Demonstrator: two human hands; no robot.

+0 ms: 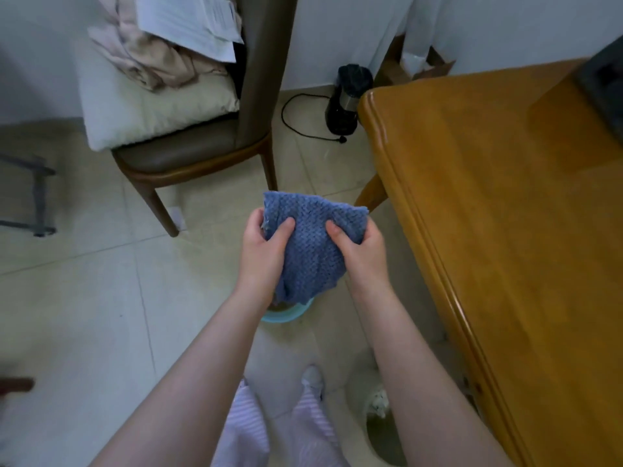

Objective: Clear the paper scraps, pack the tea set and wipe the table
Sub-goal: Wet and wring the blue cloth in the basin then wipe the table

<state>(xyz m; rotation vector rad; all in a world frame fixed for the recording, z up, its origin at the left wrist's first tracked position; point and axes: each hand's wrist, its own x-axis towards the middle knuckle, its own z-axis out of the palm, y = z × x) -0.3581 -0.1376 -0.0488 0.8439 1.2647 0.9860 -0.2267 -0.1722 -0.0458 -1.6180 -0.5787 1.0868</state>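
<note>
Nearest the camera are the person's striped trousers (242, 429) and one pale slipper (312, 379). A small white shape sits on the floor beside that foot, too blurred to name.

Above them both forearms reach forward. The left hand (261, 251) and the right hand (362, 252) each grip the blue cloth (312, 237). On each hand the thumb presses into the front of the fabric and the fingers curl behind it, so the cloth is bunched between the two hands and held in the air. Directly below it, on the tiled floor, the rim of a light blue basin (286, 316) shows. The cloth is probably being wrung or folded over the basin, ready for wiping.

To the right lies the wooden table (505, 203). The part in view carries no paper scraps and no cups or pot. Only a dark object (603, 82) sits at its far corner, cut off by the frame, and it could be a tea tray. By that evidence the clearing and packing look largely done. Wiping appears to be the step left, since the cloth is not yet on the tabletop.

Farther off stands a chair (188, 150) bearing a pillow (141, 109), crumpled clothing and printed sheets (192, 25). A black appliance (347, 99) with a loose cord stands on the floor by the wall.
</note>
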